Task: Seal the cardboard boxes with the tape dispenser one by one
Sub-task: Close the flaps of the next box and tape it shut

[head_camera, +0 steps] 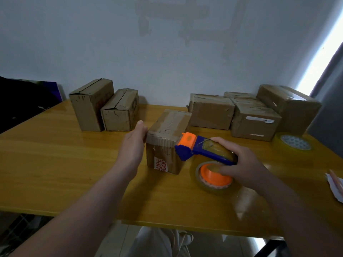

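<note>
Dispenser in right grip touches the box.

A glossy yellow wooden surface fills the middle of the room, and behind it rises a plain pale grey-blue wall with faint darker patches. To the surface's right a bright strip of daylight slants beside a grey curtain, at its left end sits a dark shape, and pale floor tiles show below its near edge.

Box by my left hand: white label, red letters "UPE" over "OOD", left edge cut off.
</note>
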`<move>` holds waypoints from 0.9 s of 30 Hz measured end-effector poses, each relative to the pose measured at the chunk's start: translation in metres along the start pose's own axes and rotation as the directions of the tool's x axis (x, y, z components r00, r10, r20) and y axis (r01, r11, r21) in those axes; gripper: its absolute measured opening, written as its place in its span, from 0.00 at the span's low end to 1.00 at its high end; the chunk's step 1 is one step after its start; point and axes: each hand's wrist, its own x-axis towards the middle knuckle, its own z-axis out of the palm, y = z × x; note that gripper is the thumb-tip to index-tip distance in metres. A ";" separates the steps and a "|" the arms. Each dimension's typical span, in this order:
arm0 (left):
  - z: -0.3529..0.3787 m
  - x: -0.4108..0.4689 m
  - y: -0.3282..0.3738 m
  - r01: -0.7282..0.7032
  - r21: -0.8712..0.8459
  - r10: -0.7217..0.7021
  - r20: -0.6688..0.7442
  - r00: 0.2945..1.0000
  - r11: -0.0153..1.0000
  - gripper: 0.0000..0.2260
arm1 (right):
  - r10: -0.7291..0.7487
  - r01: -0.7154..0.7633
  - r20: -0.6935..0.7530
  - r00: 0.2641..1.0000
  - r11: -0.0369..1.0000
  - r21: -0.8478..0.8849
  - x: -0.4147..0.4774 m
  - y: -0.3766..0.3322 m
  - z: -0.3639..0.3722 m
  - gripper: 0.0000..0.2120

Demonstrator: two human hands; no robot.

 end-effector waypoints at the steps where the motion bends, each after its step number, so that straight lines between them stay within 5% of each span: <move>1: -0.003 0.002 -0.001 0.003 0.017 -0.003 0.004 1.000 1.000 0.19 | -0.005 0.005 0.003 1.000 1.000 0.001 0.002 -0.001 0.004 0.36; 10: -0.019 0.003 -0.005 -0.028 0.255 -0.005 0.128 0.992 0.966 0.27 | -0.009 0.009 -0.017 1.000 1.000 -0.003 0.004 0.002 0.011 0.37; 13: -0.017 -0.004 0.005 -0.283 0.572 0.218 0.180 0.959 0.770 0.24 | -0.011 0.011 -0.022 1.000 1.000 0.000 0.004 0.003 0.011 0.37; 15: -0.014 -0.006 0.012 -0.484 0.650 0.324 0.359 0.875 0.586 0.22 | -0.013 0.013 -0.020 1.000 1.000 -0.001 0.004 0.003 0.012 0.37; 18: -0.008 -0.005 0.018 -0.653 0.654 0.248 0.608 0.754 0.383 0.24 | -0.015 0.015 -0.030 0.999 1.000 -0.006 0.003 0.003 0.012 0.37; 27: -0.006 -0.001 0.014 -0.693 0.676 0.216 0.658 0.721 0.251 0.32 | -0.004 0.003 -0.007 1.000 1.000 -0.016 -0.001 0.002 0.007 0.38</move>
